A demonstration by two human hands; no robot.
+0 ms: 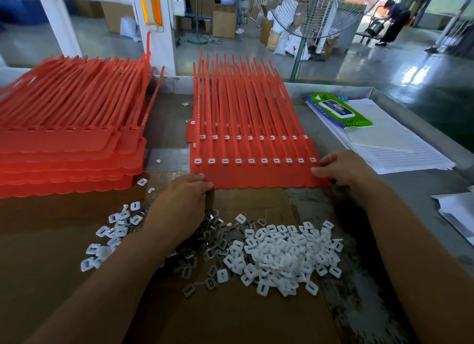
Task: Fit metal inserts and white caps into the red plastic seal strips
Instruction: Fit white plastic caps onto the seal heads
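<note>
A red seal strip sheet [256, 175] lies in front of me on top of a small stack, with white caps fitted along its row of heads. My left hand [183, 200] grips its near left corner. My right hand [341, 168] pinches its near right corner. On the cardboard below lie a pile of loose white caps [284, 254] and a heap of grey metal inserts [213, 243], partly hidden by my left forearm. A tall stack of red strips without caps [69, 138] stands at the left.
A green wet-wipes pack [338, 111] rests on lined paper sheets [395, 148] at the right. More paper [456, 212] lies at the far right edge. A standing fan [318, 12] and a white frame post [159, 28] rise behind the table.
</note>
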